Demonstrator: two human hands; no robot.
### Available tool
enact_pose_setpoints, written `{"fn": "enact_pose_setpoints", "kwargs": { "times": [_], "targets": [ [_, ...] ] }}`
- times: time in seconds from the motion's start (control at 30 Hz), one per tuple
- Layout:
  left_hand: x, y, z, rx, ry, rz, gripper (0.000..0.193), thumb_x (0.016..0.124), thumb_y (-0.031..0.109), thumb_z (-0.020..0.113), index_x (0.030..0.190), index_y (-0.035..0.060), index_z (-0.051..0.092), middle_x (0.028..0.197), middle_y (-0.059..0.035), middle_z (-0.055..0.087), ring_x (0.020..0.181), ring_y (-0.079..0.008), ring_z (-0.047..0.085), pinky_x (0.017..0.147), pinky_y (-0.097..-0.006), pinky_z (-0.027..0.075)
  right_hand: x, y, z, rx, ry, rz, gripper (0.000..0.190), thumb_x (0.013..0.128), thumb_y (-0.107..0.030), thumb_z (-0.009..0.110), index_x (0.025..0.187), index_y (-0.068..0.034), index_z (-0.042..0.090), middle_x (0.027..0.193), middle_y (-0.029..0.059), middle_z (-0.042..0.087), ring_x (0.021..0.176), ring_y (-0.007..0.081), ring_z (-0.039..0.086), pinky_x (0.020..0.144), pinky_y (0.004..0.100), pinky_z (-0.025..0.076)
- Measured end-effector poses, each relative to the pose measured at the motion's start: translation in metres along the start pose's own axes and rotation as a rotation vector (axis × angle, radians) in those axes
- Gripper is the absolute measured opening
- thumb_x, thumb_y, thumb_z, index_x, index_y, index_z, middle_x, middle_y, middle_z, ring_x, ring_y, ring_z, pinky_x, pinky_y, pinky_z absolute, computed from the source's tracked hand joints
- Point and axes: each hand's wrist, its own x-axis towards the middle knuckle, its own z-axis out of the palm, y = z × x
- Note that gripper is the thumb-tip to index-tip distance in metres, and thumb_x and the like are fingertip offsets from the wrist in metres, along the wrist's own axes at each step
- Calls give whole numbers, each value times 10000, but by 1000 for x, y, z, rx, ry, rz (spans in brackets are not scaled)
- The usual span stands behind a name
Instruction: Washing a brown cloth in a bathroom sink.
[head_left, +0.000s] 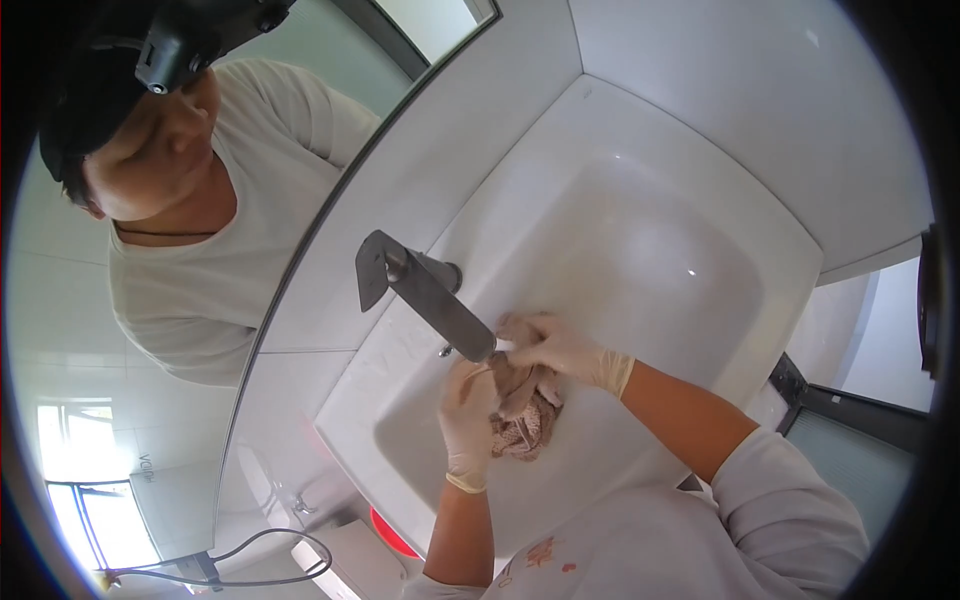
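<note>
A wet pinkish-brown cloth (525, 431) lies bunched in the white washbasin (622, 247), partly under the tap's spout. Thin, pale gloves cover both hands. My left hand (466, 416) grips the cloth's left side, its fingertips partly hidden below the spout. On the other side, my right hand (559, 346) pinches a raised fold of the same cloth. The grey metal tap (442, 307) reaches out over the basin, its end close above both hands. Whitish water shows at the spout's end, between the hands.
A large mirror (300, 247) on the wall behind the tap reflects a person wearing a cap and a head-mounted camera. Below the basin's left corner are a red plastic basin (391, 532) and a looped dark cable (322, 555). A dark-framed glass door (855, 427) stands at the right.
</note>
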Motion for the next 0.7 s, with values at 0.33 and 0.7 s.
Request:
{"fn": "enact_pose_setpoints", "kwargs": {
  "times": [0.33, 0.7],
  "targets": [
    [14, -48, 19, -1448, -461, -506, 572, 914, 566, 455, 1214, 87, 546, 1166, -130, 597, 1186, -229, 487, 998, -434, 399, -49, -8, 48, -524, -29, -444, 270, 821, -250, 679, 982, -40, 629, 895, 97, 655, 705, 234, 628, 721, 355, 505],
    [37, -132, 45, -1091, -140, -132, 412, 915, 325, 509, 1272, 128, 449, 1225, -76, 537, 1161, -234, 506, 979, -402, 437, -6, 26, 65, -663, 379, -152, 297, 856, -278, 583, 1015, -28, 611, 925, 181, 652, 910, 369, 614, 787, 438, 468]
  ]
}}
